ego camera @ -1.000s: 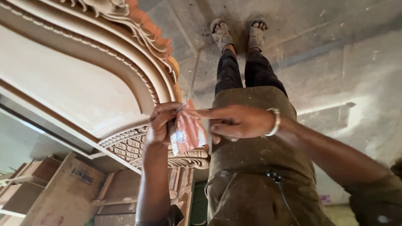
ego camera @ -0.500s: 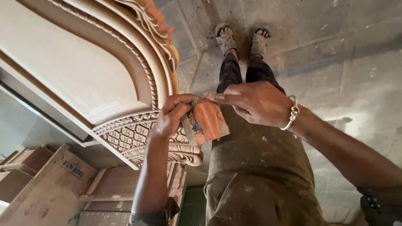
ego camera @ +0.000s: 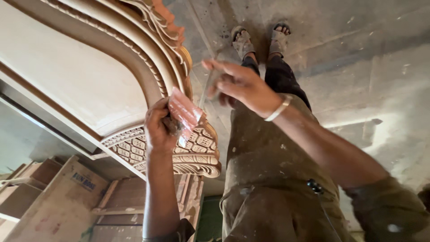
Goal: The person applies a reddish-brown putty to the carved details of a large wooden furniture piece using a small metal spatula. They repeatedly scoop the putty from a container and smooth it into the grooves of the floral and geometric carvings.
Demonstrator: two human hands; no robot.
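Note:
My left hand (ego camera: 160, 127) grips a folded piece of reddish sandpaper (ego camera: 184, 114) against the carved lattice corner (ego camera: 197, 152) of a pale wooden frame panel (ego camera: 67, 76). My right hand (ego camera: 237, 83) hovers just right of the sandpaper, fingers spread and holding nothing, with a silver bangle (ego camera: 277, 110) on its wrist. Its fingertips point toward the panel's carved arch edge (ego camera: 174, 49). My own dusty trousers and sandalled feet (ego camera: 260, 40) show below the hands.
Under my feet lies a grey concrete floor (ego camera: 358, 58) with seams. Wooden boards and box-like cabinet parts (ego camera: 58, 201) are stacked at the lower left, beneath the panel. A dark green surface (ego camera: 208, 219) shows between the boards and my trousers.
My right hand has let go of the sandpaper and lifted away with its fingers apart. The left hand keeps hold of the sandpaper by the carved corner.

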